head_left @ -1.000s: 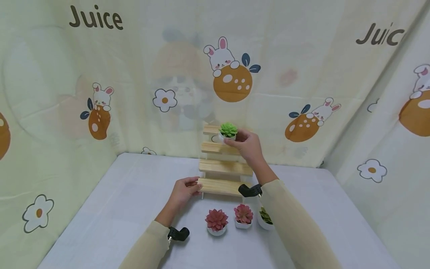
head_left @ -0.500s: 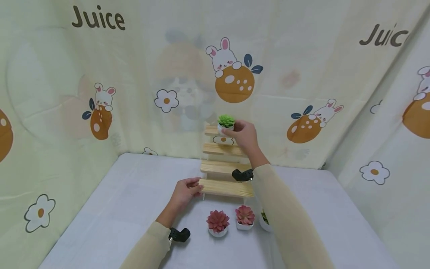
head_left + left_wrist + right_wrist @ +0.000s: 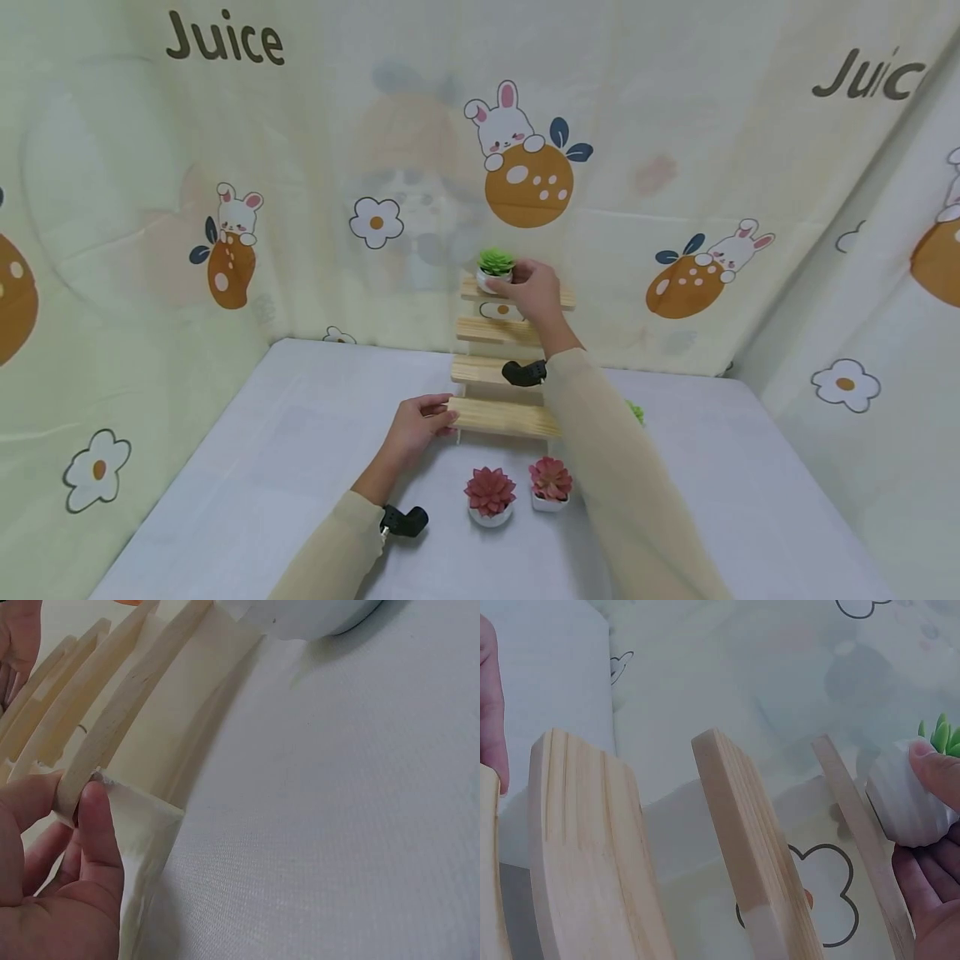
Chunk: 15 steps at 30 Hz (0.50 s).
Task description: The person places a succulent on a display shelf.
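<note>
A tiered wooden shelf [image 3: 510, 415] stands at the middle of the table, its steps rising toward the back curtain. My left hand [image 3: 415, 427] pinches the left end of its lowest step between thumb and fingers, which the left wrist view shows closely. Up at the top step, my right hand [image 3: 536, 292] holds a green potted succulent [image 3: 496, 263] by its white ribbed pot [image 3: 911, 793]. The pot is at the left part of that step; whether it bears on the wood I cannot tell. Two red potted succulents [image 3: 491, 492] [image 3: 551, 480] stand in front of the shelf.
Behind the right sleeve [image 3: 622, 467] a bit of another green plant [image 3: 635, 412] shows; the sleeve hides the rest. A patterned curtain [image 3: 420, 150] hangs close behind the shelf and along both sides of the white table [image 3: 247, 467].
My right hand has carried the green succulent up and slightly left, to the top step's left part. My left hand keeps its grip on the lowest step.
</note>
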Motion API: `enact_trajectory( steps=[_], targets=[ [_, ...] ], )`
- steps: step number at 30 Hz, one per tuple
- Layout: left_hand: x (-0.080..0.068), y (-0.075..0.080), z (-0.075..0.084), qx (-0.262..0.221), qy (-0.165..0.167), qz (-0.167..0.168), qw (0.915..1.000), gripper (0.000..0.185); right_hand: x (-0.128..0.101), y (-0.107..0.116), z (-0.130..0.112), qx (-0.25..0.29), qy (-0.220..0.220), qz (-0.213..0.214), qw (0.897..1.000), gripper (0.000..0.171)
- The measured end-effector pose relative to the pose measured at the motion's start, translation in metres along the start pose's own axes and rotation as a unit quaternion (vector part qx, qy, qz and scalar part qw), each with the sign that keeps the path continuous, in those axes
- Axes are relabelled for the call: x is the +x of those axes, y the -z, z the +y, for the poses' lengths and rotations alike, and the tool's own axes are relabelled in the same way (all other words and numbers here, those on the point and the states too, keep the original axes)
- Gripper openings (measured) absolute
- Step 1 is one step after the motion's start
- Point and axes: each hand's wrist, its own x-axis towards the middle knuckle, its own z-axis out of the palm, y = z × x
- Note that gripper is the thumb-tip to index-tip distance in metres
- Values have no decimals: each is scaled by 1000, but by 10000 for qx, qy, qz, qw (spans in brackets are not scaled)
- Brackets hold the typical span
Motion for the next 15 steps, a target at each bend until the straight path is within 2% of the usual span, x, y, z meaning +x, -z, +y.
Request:
enact_trajectory(
  steps=[4,10,15],
  targets=[
    [4,-1,-6,-57,-27,72,10000,38,3,-5,-1,-74,-154,33,9998,48],
    [4,-1,-5,-19,47,39,10000,38,3,-5,-2,-198,-293,81,9993,50],
    [3,-1,-5,-1,-20,30,10000,37,2,-5,-2,-259,-252,53,9993,50]
  ],
)
